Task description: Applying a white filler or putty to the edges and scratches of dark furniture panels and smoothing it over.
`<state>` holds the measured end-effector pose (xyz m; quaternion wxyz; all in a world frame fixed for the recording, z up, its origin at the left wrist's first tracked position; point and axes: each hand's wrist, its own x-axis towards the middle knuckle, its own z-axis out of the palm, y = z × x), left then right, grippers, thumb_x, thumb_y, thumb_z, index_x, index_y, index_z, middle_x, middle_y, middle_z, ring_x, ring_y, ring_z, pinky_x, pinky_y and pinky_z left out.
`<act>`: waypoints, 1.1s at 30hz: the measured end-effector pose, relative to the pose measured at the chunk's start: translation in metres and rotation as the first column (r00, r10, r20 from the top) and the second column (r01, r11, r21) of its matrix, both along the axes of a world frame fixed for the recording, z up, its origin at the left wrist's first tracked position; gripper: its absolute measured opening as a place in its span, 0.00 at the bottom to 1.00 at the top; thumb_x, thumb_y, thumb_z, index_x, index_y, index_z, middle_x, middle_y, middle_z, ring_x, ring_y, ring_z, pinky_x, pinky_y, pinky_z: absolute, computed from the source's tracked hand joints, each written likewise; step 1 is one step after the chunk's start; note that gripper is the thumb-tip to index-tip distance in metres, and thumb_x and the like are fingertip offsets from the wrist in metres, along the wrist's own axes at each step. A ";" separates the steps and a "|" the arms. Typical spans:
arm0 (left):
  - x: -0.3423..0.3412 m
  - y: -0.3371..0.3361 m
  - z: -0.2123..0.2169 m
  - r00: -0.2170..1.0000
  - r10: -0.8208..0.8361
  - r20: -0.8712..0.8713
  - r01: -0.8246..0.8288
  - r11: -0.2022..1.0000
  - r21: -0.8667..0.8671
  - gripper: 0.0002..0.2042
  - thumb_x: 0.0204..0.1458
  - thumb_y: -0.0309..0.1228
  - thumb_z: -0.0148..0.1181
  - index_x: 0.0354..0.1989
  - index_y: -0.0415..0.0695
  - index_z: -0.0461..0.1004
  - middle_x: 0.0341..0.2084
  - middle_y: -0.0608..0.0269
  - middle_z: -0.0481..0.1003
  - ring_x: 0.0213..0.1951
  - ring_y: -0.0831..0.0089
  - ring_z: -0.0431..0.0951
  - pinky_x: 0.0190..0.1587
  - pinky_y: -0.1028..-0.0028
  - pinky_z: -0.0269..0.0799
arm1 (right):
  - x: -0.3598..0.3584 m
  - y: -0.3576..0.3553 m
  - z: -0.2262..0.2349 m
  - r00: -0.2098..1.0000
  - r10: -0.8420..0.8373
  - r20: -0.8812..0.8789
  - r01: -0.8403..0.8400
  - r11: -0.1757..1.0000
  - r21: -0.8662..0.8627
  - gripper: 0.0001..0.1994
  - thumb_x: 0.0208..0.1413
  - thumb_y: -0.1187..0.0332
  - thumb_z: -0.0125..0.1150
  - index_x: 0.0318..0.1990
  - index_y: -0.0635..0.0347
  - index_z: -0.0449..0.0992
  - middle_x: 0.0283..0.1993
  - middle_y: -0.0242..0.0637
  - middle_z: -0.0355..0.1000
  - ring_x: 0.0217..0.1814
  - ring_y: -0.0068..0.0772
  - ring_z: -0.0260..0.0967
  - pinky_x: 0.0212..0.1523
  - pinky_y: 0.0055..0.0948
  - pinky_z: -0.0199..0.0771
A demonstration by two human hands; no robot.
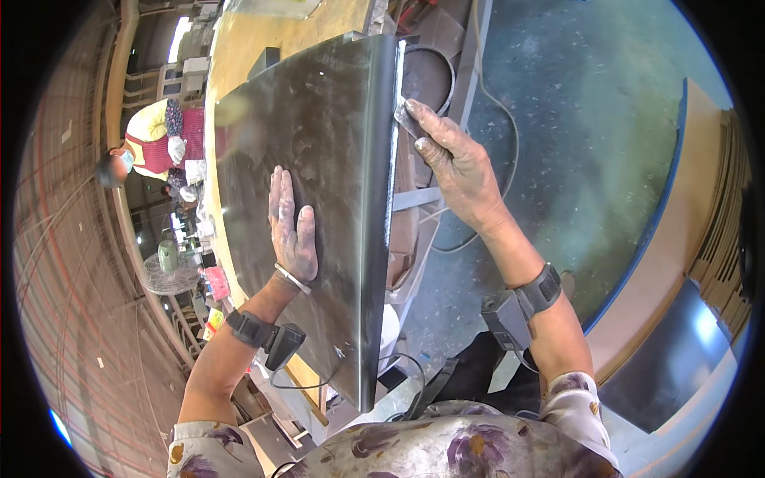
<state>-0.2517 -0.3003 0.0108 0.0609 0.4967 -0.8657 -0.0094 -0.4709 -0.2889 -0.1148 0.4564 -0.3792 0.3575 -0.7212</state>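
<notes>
A large dark brown panel (327,103) with dusty smears lies before me, its long right edge rounded. Along that edge runs a rough white strip (392,187). My left hand (295,235) rests flat on the panel's top face, fingers stretched out and holding nothing. At the far part of the edge, my right hand (464,167) pinches a small flat grey piece (408,119) between thumb and fingers, against or very close to the white strip. Whether it is a scraper or a folded abrasive sheet I cannot tell. Whitish dust coats the fingertips of both hands.
A light wooden tabletop (271,33) extends under and beyond the panel. To its right a cable (516,135) loops over the grey-green floor (582,159). Stacked boards (677,191) and a dark sheet (673,358) stand far right. At left are a co-worker (151,143) and a fan (167,271).
</notes>
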 end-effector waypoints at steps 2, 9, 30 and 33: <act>-0.001 -0.001 0.000 1.000 -0.001 -0.006 0.001 1.000 0.007 0.26 0.54 0.33 0.38 0.60 0.35 0.49 0.61 0.46 0.47 0.62 0.54 0.47 0.62 0.64 0.41 | 0.003 0.005 -0.002 0.994 -0.045 -0.101 0.046 0.999 0.004 0.19 0.53 0.75 0.52 0.54 0.59 0.65 0.48 0.31 0.68 0.47 0.22 0.64 0.47 0.18 0.66; -0.001 -0.002 0.001 1.000 0.002 -0.008 -0.002 1.000 0.002 0.25 0.54 0.33 0.38 0.60 0.34 0.49 0.61 0.46 0.47 0.62 0.54 0.47 0.62 0.64 0.42 | -0.002 0.045 0.014 0.963 0.020 -0.269 0.010 0.994 0.112 0.20 0.50 0.80 0.53 0.52 0.59 0.67 0.42 0.40 0.72 0.43 0.25 0.68 0.48 0.23 0.68; 0.002 -0.001 -0.003 0.999 -0.042 0.028 0.044 0.998 -0.052 0.25 0.54 0.31 0.39 0.60 0.35 0.49 0.61 0.46 0.48 0.62 0.55 0.47 0.62 0.64 0.41 | -0.020 0.060 0.055 0.862 0.205 -0.463 -0.115 0.970 0.215 0.22 0.47 0.80 0.53 0.53 0.59 0.66 0.27 0.47 0.66 0.27 0.41 0.64 0.33 0.33 0.66; 0.001 0.000 -0.004 0.999 -0.041 0.022 0.042 0.998 -0.044 0.25 0.54 0.31 0.37 0.60 0.35 0.49 0.61 0.46 0.47 0.63 0.55 0.47 0.62 0.64 0.42 | -0.009 0.075 0.055 0.873 0.241 -0.425 -0.148 0.959 0.242 0.23 0.47 0.81 0.52 0.54 0.58 0.66 0.26 0.45 0.66 0.27 0.40 0.64 0.33 0.33 0.66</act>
